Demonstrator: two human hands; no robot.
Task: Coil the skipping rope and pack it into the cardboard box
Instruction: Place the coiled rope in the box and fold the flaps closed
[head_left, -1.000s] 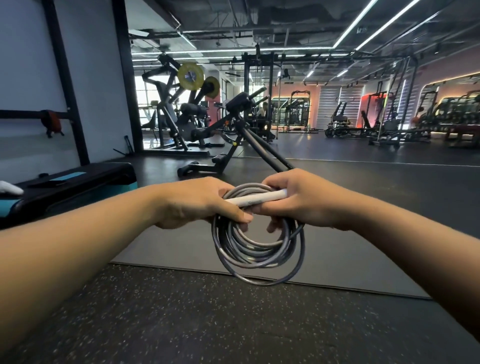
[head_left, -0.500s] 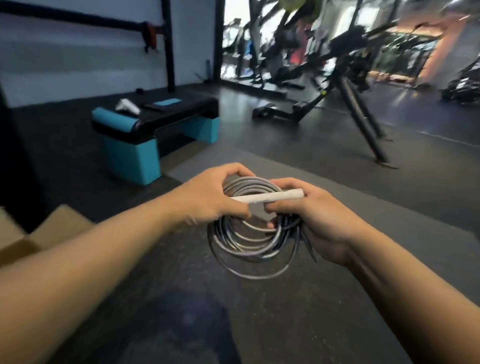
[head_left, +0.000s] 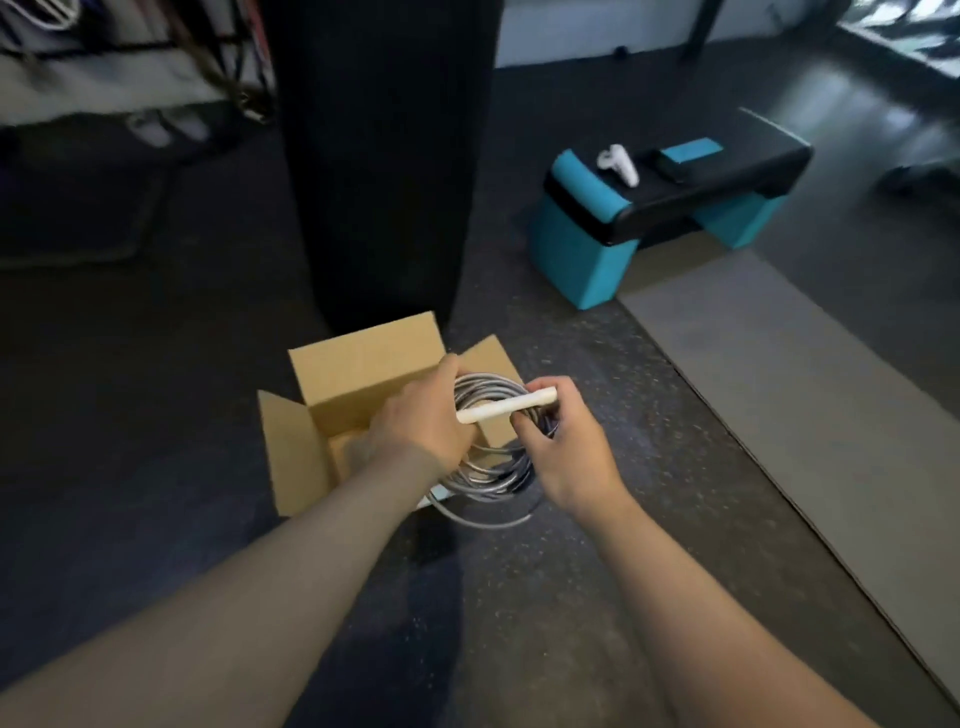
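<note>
Holding a coiled grey skipping rope (head_left: 488, 467) with a white handle (head_left: 506, 407), both hands are out in front of the person and just above an open brown cardboard box (head_left: 358, 374). The left hand (head_left: 423, 421) is closed around the left side of the coil and one end of the handle. The right hand (head_left: 563, 452) is closed around the right side of the coil, with its fingers (head_left: 543, 387) curled over the other end of the handle. The handle lies across the top of the coil, tilted a little so its right end is higher. The loops of rope hang down between the two hands, and one loose loop droops lower than the rest. The coil is over the right side of the box and not down inside it. The box sits on the dark speckled floor (head_left: 519, 623) with its flaps standing open, and what can be seen of its inside looks bare. Right behind the box stands a tall black column (head_left: 384, 156). Farther back on the right is a black and teal step bench (head_left: 670, 208) with a small white object (head_left: 621, 163) lying on top of it, too small to tell what it is. A flat grey mat (head_left: 805, 389) lies on the floor to the right of the hands, well apart from the box. The back of the room is blurry.
</note>
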